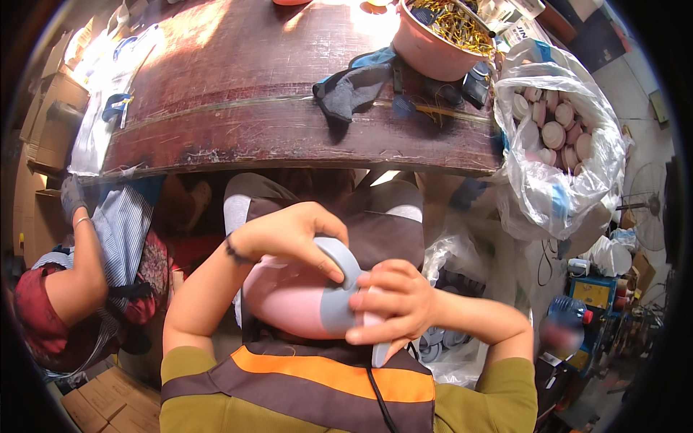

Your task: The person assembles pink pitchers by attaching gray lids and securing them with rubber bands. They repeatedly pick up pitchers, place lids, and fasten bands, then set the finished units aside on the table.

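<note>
Head view: pink-and-grey rounded body (285, 299) held at lap, apart from surface (238, 130), pink part to left, grey part to right
Left grip (307, 229) clasped over top of body, thumb against grey curved handle (345, 256)
Right grip (393, 303) closed around grey end, fingers laid across it, slight blur
On surface: grey-and-blue cloth item (350, 90) beside pink bucket (437, 58) with yellow wires
Right: clear plastic bag (552, 206) with pink-and-white round parts (553, 135)
Left: co-worker's gloved hand (72, 195) near surface corner

One head-worn fisheye looks closely down across lap (386, 232) and table (224, 108).
</note>
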`<action>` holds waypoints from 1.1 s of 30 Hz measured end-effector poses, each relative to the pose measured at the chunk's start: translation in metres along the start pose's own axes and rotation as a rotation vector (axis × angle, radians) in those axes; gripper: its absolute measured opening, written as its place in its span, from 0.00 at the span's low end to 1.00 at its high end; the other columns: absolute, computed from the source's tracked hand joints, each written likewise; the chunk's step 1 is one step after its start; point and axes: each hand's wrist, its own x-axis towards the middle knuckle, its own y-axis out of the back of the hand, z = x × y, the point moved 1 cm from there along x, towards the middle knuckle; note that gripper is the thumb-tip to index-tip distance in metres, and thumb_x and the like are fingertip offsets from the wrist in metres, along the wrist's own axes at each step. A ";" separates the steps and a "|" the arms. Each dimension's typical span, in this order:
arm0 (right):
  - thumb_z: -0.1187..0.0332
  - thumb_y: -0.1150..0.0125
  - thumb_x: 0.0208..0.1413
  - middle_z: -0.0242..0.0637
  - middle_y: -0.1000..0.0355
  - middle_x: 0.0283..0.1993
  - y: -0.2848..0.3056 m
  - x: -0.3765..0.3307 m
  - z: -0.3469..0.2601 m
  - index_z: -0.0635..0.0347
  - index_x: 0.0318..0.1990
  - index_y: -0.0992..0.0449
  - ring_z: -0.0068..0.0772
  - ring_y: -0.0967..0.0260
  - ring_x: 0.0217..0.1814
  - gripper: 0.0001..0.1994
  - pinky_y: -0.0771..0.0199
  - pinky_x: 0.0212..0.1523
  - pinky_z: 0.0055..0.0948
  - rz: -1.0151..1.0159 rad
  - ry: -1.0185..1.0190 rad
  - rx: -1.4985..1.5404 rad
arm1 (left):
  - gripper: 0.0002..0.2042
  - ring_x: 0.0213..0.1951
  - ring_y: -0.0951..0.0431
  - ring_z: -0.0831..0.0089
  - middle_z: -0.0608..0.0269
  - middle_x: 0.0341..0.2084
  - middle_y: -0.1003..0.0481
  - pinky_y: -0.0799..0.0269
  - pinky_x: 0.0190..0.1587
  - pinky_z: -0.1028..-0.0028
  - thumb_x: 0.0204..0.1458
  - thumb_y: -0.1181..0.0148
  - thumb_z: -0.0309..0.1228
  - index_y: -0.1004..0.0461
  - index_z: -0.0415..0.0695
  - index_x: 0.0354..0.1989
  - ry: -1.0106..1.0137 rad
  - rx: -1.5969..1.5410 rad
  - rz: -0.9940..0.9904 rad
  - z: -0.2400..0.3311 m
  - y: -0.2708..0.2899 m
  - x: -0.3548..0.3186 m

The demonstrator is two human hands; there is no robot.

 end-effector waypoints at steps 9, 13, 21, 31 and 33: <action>0.45 0.52 0.60 0.45 0.40 0.65 -0.022 -0.010 0.060 0.65 0.63 0.36 0.39 0.47 0.69 0.34 0.52 0.68 0.35 0.171 -0.953 0.477 | 0.16 0.26 0.23 0.55 0.52 0.23 0.24 0.29 0.28 0.66 0.44 0.31 0.41 0.25 0.41 0.29 0.053 0.668 0.806 0.005 -0.051 -0.013; 0.45 0.53 0.60 0.48 0.43 0.68 -0.005 -0.015 0.148 0.64 0.63 0.37 0.43 0.49 0.71 0.33 0.52 0.68 0.37 0.242 -0.874 0.100 | 0.16 0.23 0.27 0.71 0.57 0.20 0.27 0.32 0.28 0.71 0.48 0.35 0.40 0.27 0.37 0.28 0.077 0.125 0.791 -0.002 -0.024 -0.011; 0.40 0.50 0.56 0.47 0.43 0.68 0.007 -0.024 0.197 0.60 0.63 0.37 0.44 0.49 0.72 0.37 0.55 0.69 0.44 -0.145 -0.700 -0.828 | 0.14 0.23 0.33 0.84 0.71 0.25 0.32 0.36 0.27 0.81 0.57 0.42 0.33 0.32 0.38 0.46 -0.053 -0.604 0.746 -0.026 -0.037 -0.008; 0.78 0.42 0.55 0.38 0.27 0.40 0.006 -0.050 0.153 0.58 0.42 0.23 0.34 0.29 0.38 0.09 0.30 0.40 0.30 0.612 -0.665 -0.453 | 0.20 0.40 0.25 0.73 0.58 0.37 0.24 0.28 0.46 0.74 0.63 0.54 0.32 0.38 0.37 0.61 -0.187 -0.694 0.535 -0.040 -0.035 -0.005; 0.79 0.50 0.60 0.35 0.26 0.42 -0.009 -0.046 0.135 0.64 0.44 0.26 0.23 0.29 0.41 0.08 0.29 0.44 0.22 0.771 -0.853 -0.001 | 0.19 0.41 0.24 0.72 0.57 0.37 0.24 0.28 0.46 0.74 0.62 0.55 0.30 0.38 0.38 0.61 -0.123 -0.648 0.587 -0.042 -0.034 -0.002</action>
